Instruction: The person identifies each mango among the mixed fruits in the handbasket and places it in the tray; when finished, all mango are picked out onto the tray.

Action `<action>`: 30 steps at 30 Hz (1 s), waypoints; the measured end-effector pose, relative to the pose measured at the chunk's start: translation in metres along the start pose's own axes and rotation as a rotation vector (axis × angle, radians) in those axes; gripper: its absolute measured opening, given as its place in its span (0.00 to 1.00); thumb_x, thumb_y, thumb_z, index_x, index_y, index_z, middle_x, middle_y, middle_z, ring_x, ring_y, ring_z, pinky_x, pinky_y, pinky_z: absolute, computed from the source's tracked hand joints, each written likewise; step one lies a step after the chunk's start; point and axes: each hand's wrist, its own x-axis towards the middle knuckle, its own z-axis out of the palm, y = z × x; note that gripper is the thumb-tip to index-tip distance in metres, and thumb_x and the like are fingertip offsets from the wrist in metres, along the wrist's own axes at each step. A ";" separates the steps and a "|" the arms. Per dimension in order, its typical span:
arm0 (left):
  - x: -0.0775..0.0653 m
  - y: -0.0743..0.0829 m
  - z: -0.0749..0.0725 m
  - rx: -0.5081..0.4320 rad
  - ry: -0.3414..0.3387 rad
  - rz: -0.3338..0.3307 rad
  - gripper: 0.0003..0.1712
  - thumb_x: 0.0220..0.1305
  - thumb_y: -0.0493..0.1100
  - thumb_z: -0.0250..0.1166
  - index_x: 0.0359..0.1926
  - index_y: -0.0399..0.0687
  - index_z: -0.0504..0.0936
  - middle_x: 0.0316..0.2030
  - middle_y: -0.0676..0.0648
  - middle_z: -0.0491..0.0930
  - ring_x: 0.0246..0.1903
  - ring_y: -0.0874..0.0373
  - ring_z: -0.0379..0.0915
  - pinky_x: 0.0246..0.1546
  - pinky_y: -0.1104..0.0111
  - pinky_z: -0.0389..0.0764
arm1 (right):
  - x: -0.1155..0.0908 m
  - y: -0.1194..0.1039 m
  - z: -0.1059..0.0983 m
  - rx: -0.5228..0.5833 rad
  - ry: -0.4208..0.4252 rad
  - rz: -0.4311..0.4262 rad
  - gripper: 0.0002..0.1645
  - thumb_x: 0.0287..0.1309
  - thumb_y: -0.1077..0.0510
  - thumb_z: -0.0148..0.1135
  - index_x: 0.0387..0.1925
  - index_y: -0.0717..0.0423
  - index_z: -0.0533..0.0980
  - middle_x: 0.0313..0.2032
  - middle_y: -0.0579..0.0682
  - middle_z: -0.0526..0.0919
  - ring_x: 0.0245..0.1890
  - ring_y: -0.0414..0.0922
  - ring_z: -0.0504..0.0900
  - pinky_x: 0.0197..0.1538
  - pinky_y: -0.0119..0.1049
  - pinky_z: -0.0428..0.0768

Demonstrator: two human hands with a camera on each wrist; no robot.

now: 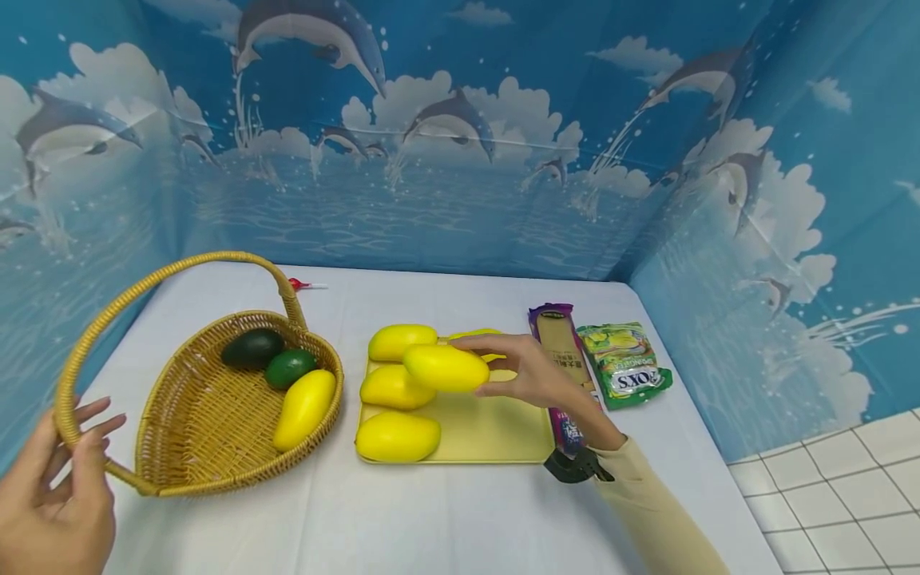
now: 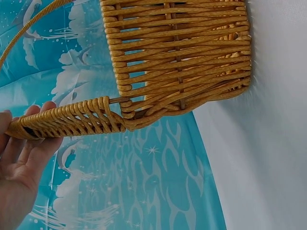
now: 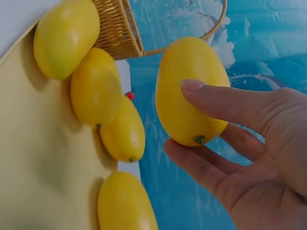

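My left hand (image 1: 68, 495) grips the arched handle (image 1: 108, 315) of a woven basket (image 1: 208, 423), thumb on one side and fingers on the other. The basket stands on the left, its wickerwork filling the top of the left wrist view. In it lie a blackish-green oval fruit (image 1: 253, 349), a smaller green fruit (image 1: 290, 368) and a yellow mango (image 1: 305, 410). My right hand (image 1: 530, 371) pinches another yellow mango (image 3: 187, 110) between thumb and fingers, raised above a pale yellow tray (image 1: 496, 439). Several mangoes (image 1: 398, 437) rest on that tray, mostly along its left side.
Right of the tray lie a purple-edged packet (image 1: 564, 339) and a green FOX'S bag (image 1: 622, 367). My right forearm crosses the packet in the head view. A red lollipop (image 1: 302, 284) lies near the back edge of the white-covered table (image 1: 446, 519). Dolphin-printed curtains (image 1: 431, 208) enclose it.
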 end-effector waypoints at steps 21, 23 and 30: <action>0.002 0.000 0.000 -0.022 0.004 0.023 0.26 0.80 0.36 0.59 0.74 0.55 0.78 0.62 0.50 0.85 0.50 0.78 0.82 0.46 0.89 0.78 | -0.049 0.038 -0.012 -0.050 0.124 0.110 0.40 0.54 0.77 0.76 0.70 0.65 0.78 0.69 0.63 0.79 0.73 0.66 0.73 0.64 0.53 0.83; 0.002 -0.001 0.000 -0.022 0.005 0.016 0.26 0.80 0.36 0.59 0.74 0.55 0.78 0.62 0.50 0.85 0.50 0.77 0.82 0.47 0.89 0.78 | -0.050 0.040 -0.012 -0.100 0.127 0.107 0.41 0.53 0.77 0.78 0.69 0.64 0.78 0.68 0.61 0.81 0.72 0.65 0.75 0.65 0.52 0.83; 0.001 -0.001 0.000 -0.016 0.003 0.002 0.26 0.80 0.36 0.59 0.74 0.56 0.78 0.62 0.50 0.85 0.49 0.77 0.83 0.46 0.89 0.78 | -0.053 0.048 -0.008 -0.276 0.126 0.119 0.40 0.52 0.74 0.81 0.68 0.57 0.82 0.65 0.53 0.85 0.67 0.58 0.82 0.66 0.51 0.84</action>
